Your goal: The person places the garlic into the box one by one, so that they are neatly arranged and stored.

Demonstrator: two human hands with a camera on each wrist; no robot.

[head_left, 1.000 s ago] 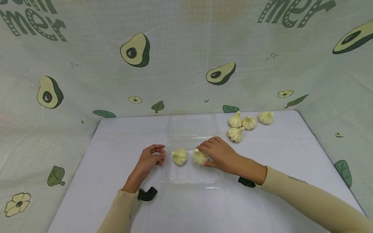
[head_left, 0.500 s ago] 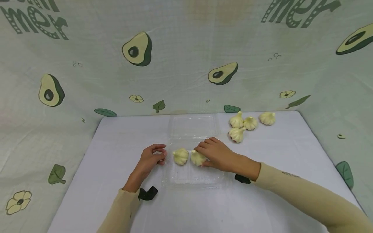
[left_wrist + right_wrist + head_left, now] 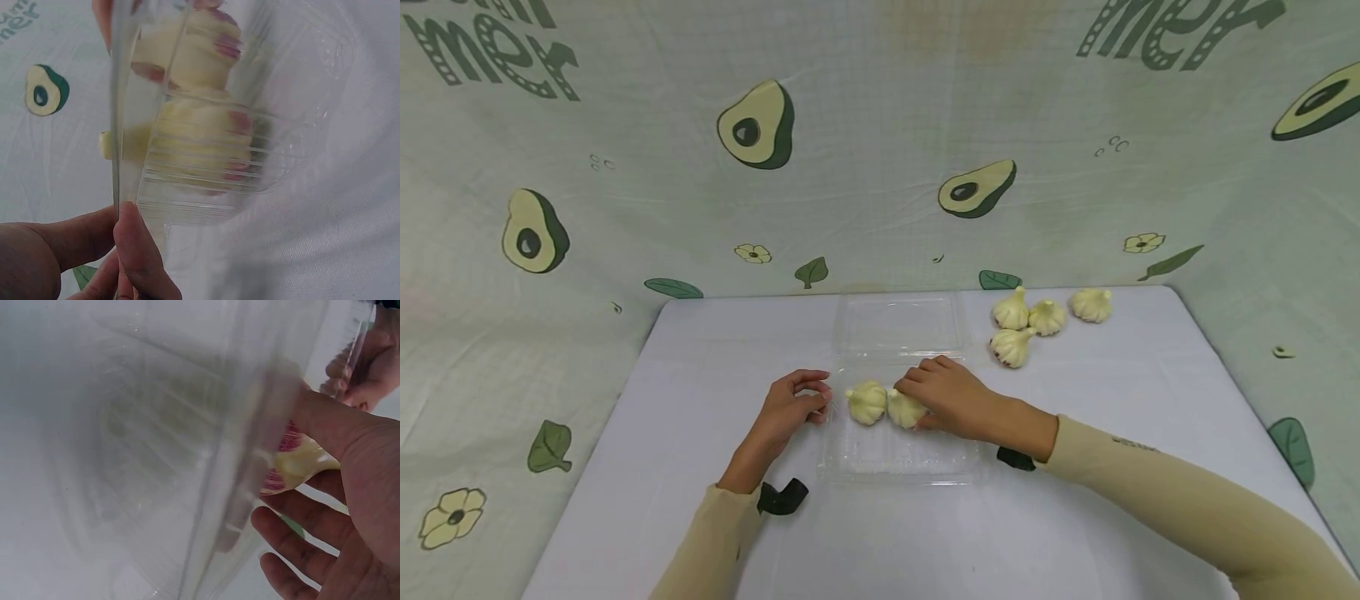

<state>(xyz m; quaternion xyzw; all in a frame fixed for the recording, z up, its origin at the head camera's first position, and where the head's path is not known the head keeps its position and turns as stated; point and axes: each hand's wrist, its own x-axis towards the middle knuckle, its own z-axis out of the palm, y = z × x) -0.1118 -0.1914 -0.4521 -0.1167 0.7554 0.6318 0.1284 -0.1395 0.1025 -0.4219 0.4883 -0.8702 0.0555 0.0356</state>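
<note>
White table (image 3: 1037, 533), right hand (image 3: 951, 398) around garlic (image 3: 905, 408)

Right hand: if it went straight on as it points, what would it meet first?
Probably the other garlic bulb, just beyond the held bulb; whether they touch is unclear.

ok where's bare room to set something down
Bare table lies left of the left hand, on the near side of the clear container, and between the four back-right garlic bulbs and the right sleeve. Crowded: the container's middle, with two bulbs and the right hand.
</note>
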